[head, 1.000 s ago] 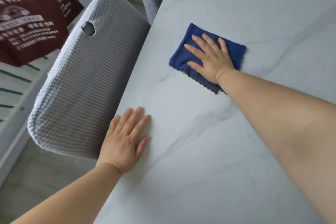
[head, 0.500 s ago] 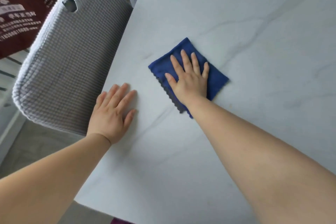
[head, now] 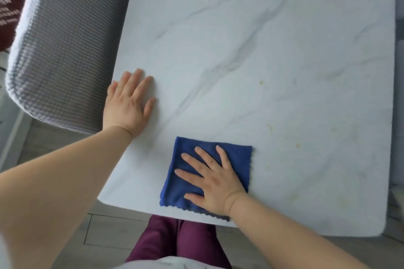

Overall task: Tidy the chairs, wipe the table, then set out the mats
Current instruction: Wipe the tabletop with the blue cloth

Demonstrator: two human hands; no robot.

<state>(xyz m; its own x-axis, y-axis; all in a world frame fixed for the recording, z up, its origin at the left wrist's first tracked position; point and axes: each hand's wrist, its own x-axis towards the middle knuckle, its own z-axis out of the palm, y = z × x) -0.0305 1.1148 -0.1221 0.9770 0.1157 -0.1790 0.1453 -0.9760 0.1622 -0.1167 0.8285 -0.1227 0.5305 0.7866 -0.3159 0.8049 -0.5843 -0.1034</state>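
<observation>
Since half a second ago the cloth (head: pixel 240 159) has slid back across the table (head: pixel 262 61) and now lies at the near edge, its zigzag hem just reaching the rim. The left hand has stayed flat by the left edge.

At the far left a dark red bag (head: pixel 8 6) with white print shows partly, cut off by the frame. Next to it stands a chair (head: pixel 65 50) in a grey waffle-weave cover with a small hole near its top, close against the left side of the table.

The left hand (head: pixel 126 105) rests palm down on the marble-patterned top just inside that edge, fingers straight and close together, holding nothing.

Right of it and nearer the person, the blue cloth lies folded into a rough square. The right hand (head: pixel 216 183) presses on it palm down, fingers spread and straight, the wrist over the cloth's near right corner. It does not grasp the cloth, only pushes flat on it.

Further right, a few small yellowish specks (head: pixel 297 145) dot the tabletop, well apart from the cloth.

Below the near edge are maroon trousers (head: pixel 175 242) and a grey plank floor (head: pixel 109 231).
</observation>
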